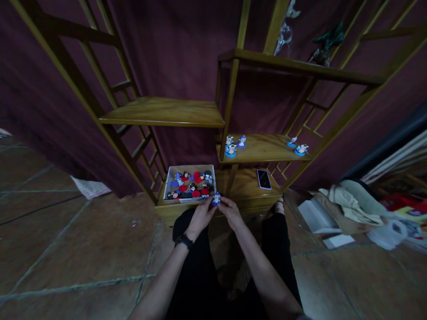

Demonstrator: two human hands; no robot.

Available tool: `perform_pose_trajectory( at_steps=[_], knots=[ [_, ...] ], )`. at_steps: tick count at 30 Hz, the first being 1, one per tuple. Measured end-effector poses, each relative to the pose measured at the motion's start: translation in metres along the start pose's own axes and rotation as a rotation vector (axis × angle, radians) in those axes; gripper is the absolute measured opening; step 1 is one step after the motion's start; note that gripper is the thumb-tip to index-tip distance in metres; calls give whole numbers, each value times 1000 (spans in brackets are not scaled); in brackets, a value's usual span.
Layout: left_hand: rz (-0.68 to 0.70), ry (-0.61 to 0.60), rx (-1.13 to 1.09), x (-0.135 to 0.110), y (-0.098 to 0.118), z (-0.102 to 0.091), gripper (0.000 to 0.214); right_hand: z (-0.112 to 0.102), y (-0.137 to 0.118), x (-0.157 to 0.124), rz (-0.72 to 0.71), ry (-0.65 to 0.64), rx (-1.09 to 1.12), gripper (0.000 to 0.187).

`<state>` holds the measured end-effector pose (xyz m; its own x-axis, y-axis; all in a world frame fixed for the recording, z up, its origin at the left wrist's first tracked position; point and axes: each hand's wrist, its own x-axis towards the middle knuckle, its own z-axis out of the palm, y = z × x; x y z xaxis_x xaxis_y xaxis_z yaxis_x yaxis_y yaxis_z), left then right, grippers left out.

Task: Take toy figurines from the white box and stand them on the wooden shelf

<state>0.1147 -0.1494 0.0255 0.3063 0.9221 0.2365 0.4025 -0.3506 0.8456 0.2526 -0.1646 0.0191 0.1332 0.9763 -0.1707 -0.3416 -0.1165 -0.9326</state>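
Note:
Between both hands is a small purple-and-white figurine (216, 199), upright on its purple base. My left hand (202, 215) grips it from the left, and my right hand (231, 210) has its fingers closed on the right side. Just beyond my left hand, a shallow white box (166, 188) holds several figurines lying jumbled, with red, purple and dark round bases. On the wooden shelf (263, 149) above, another purple figurine (242, 142) stands beside two blue-based figurines (230, 150) at the left end. Two more blue-based figurines (300, 150) stand at its right end.
A phone (264, 179) lies on the bottom board, right of the box. Glass and dark green ornaments (328, 42) stand on the upper right shelf. An open white carton (319, 216), cloth (353, 204) and plastic bags (388, 232) lie on the floor at right.

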Motion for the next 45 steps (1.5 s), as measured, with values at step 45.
perform_pose_trajectory(
  at_steps=[45],
  knots=[
    [-135, -178, -400, 17, -6, -9, 35, -1, 6, 1, -47, 43, 39, 44]
  ],
)
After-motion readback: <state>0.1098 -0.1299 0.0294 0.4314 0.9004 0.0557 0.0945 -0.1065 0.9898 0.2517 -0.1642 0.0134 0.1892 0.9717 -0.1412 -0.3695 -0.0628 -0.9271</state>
